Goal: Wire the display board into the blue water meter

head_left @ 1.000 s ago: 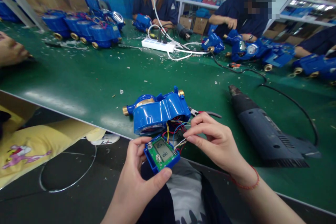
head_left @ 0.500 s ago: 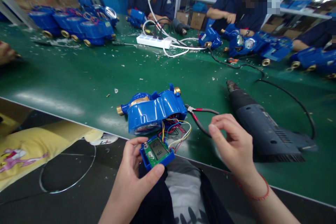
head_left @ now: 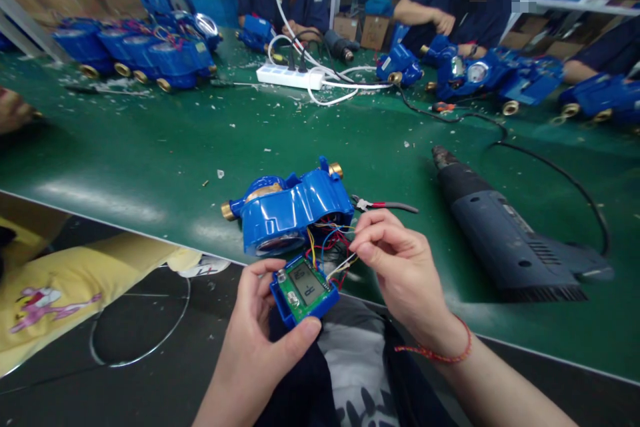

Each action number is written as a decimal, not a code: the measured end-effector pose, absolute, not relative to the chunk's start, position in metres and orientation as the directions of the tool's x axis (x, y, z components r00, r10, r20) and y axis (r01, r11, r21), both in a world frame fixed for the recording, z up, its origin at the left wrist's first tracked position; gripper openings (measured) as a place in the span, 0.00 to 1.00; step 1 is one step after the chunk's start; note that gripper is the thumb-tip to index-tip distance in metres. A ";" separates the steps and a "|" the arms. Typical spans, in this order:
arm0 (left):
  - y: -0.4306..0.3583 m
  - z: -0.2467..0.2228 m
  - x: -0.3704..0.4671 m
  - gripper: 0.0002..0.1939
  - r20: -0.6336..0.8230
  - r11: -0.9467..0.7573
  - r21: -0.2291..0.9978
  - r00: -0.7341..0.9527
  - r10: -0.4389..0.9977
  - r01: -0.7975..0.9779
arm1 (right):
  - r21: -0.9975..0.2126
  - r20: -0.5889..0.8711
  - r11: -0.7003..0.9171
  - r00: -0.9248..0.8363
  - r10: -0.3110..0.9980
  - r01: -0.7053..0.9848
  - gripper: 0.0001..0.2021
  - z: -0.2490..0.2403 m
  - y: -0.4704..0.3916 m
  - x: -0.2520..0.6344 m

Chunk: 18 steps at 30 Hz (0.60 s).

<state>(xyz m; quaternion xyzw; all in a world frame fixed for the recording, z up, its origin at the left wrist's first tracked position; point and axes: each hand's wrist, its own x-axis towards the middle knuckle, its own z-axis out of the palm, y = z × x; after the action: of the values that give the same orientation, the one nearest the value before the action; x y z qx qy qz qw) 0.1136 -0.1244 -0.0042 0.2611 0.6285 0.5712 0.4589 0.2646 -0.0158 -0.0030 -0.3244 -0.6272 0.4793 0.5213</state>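
In my left hand (head_left: 267, 330) I hold a small blue case with a green circuit board and a grey display (head_left: 307, 284), thumb along its near edge. Coloured wires (head_left: 320, 243) run from the board into the open end of a blue water meter (head_left: 295, 210) with brass end fittings. The meter lies at the table's near edge. My right hand (head_left: 400, 263) pinches the white and yellow wires between thumb and fingers, just right of the board. Partly hidden behind that hand are cutting pliers (head_left: 385, 205) with red and grey handles.
A heat gun (head_left: 505, 233) lies on the right of the green table (head_left: 125, 160), its cable running back. Farther off are a white power strip (head_left: 290, 77), an orange screwdriver (head_left: 443, 107) and several blue meters (head_left: 180, 60). Co-workers sit across the table; another person's hand (head_left: 15, 110) shows at left.
My right hand has moved left from beside the pliers and now grips the wires. The board in my left hand has shifted slightly right, and its display reads differently.
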 end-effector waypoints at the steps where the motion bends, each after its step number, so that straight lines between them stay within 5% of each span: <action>1: -0.124 -0.005 0.113 0.28 -0.277 0.216 0.959 -0.454 0.847 -0.182 | -0.946 0.313 0.288 -0.184 0.932 -0.147 0.05 -0.003 -0.013 0.265; 5: -0.125 -0.005 0.112 0.27 -0.284 0.215 0.957 -0.467 0.838 -0.197 | -0.945 0.263 0.252 -0.029 0.964 -0.207 0.14 -0.001 -0.004 0.276; 8: -0.125 -0.004 0.112 0.27 -0.296 0.217 0.951 -0.452 0.841 -0.219 | -0.935 0.354 0.355 -0.092 0.931 0.001 0.23 -0.002 -0.009 0.290; 12: -0.125 -0.004 0.112 0.27 -0.302 0.223 0.949 -0.446 0.842 -0.221 | -0.729 0.534 0.594 -0.261 0.804 0.340 0.04 0.002 -0.023 0.297; 15: -0.125 -0.005 0.112 0.26 -0.279 0.212 0.958 -0.456 0.845 -0.193 | -0.584 0.578 0.724 -0.438 0.688 0.367 0.08 0.007 -0.026 0.289; 18: -0.125 -0.005 0.112 0.26 -0.268 0.206 0.962 -0.457 0.848 -0.180 | -0.616 0.539 0.722 -0.499 0.679 0.317 0.03 0.009 -0.021 0.279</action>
<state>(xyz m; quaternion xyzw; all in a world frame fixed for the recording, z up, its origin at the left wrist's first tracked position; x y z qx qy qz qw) 0.1122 -0.1250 -0.0052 0.2638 0.6335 0.5720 0.4493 0.2785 -0.0210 0.0086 -0.2977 -0.8359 0.2250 0.4026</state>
